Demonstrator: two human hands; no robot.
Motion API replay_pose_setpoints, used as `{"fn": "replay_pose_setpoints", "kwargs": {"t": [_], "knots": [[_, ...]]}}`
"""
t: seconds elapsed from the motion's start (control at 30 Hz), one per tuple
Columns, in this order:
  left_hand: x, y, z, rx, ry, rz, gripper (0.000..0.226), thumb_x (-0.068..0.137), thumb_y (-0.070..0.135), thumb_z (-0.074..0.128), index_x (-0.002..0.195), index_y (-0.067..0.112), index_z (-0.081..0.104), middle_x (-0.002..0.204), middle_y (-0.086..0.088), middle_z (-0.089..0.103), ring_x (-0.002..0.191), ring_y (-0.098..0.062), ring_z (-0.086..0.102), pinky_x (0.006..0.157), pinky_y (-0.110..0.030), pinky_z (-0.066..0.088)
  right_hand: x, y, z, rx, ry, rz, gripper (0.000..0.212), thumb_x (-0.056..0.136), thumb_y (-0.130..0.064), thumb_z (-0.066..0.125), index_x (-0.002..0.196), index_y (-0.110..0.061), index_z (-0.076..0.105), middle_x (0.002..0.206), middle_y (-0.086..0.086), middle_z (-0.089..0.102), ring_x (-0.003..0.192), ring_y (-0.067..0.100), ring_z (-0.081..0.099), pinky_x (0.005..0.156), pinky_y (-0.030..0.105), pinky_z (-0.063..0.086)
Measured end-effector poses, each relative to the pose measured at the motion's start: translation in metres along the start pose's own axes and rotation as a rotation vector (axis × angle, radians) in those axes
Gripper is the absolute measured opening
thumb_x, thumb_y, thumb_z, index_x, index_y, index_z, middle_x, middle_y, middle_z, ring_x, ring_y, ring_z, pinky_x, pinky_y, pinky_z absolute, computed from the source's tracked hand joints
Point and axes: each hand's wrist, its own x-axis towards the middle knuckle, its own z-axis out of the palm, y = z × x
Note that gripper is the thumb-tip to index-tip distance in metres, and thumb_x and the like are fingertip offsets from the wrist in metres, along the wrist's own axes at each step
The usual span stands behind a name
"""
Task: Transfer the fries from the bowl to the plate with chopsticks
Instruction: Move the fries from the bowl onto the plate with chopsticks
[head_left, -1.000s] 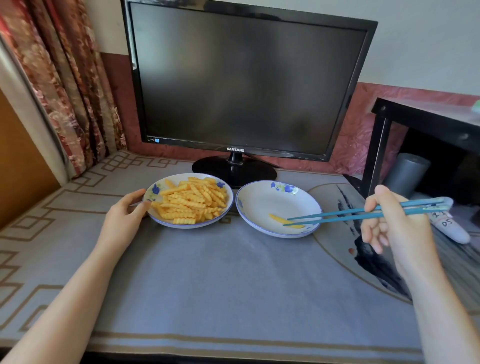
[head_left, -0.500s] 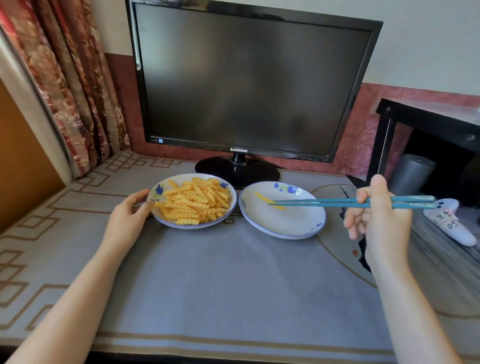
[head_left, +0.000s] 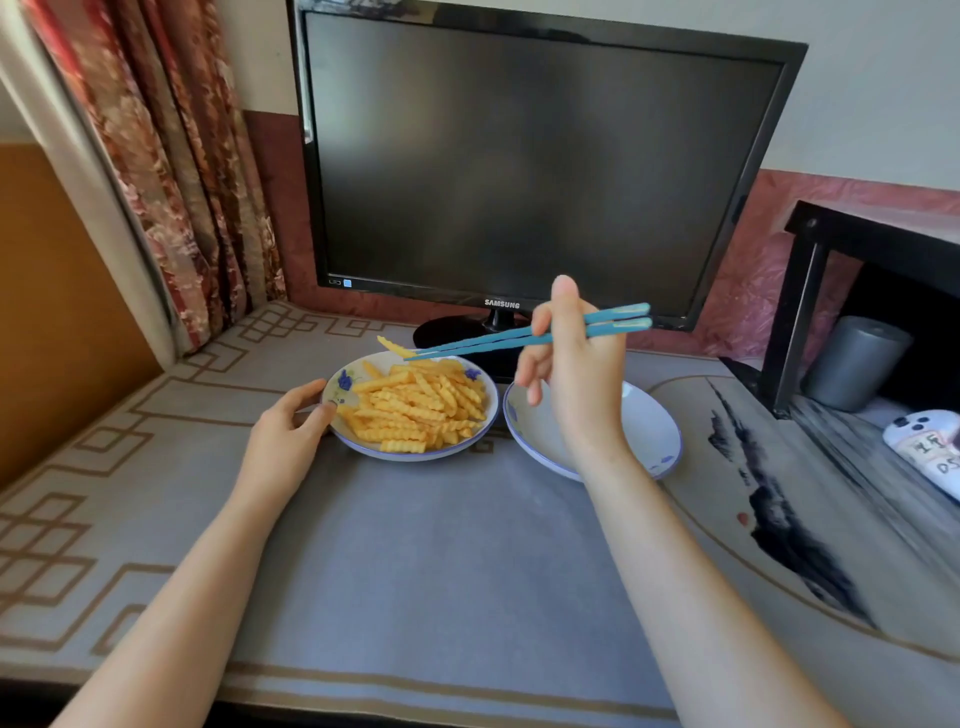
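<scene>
Chopsticks (head_left: 524, 338) in the right hand (head_left: 576, 376) pinch one fry (head_left: 393, 346) just above the bowl (head_left: 408, 454) of fries (head_left: 415, 410) — left hand (head_left: 284, 441) grips its rim. Next, I judge: carry it steadily right to the plate (head_left: 652, 431) — then ease the tips apart.

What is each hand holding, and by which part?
Right hand grips the chopsticks toward their thick ends; their tips hold one fry. Left hand holds the bowl by its left rim.
</scene>
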Motion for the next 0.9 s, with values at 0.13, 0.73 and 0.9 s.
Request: {"fn": "replay_pose_setpoints", "kwargs": {"t": [0.13, 0.73, 0.9], "knots": [[0.000, 0.000, 0.000, -0.006, -0.001, -0.001, 0.032, 0.093, 0.018, 0.055, 0.125, 0.019, 0.060, 0.114, -0.001, 0.066, 0.100, -0.022, 0.065, 0.098, -0.041, 0.047, 0.004, 0.009, 0.017, -0.066, -0.072, -0.015, 0.045, 0.102, -0.032, 0.041, 0.062, -0.012, 0.048, 0.041, 0.011, 0.045, 0.032, 0.024, 0.040, 0.032, 0.021, 0.028], [0.000, -0.001, 0.001, 0.003, 0.001, -0.004, 0.032, 0.093, 0.019, 0.056, 0.125, 0.020, 0.059, 0.113, -0.001, 0.065, 0.103, -0.024, 0.064, 0.098, -0.042, 0.047, -0.013, 0.007, -0.027, -0.046, 0.003, -0.021, 0.039, 0.102, -0.031, 0.041, 0.071, -0.008, 0.049, 0.049, 0.021, 0.046, 0.030, 0.018, 0.040, 0.035, 0.022, 0.029], [-0.001, 0.000, 0.000, -0.015, 0.017, 0.001, 0.035, 0.094, 0.020, 0.052, 0.129, 0.019, 0.056, 0.120, -0.005, 0.064, 0.108, -0.023, 0.062, 0.097, -0.034, 0.045, -0.022, 0.003, -0.057, -0.083, 0.081, -0.045, 0.038, 0.103, -0.028, 0.040, 0.073, -0.006, 0.049, 0.056, 0.027, 0.047, 0.031, 0.016, 0.041, 0.036, 0.018, 0.029]]}}
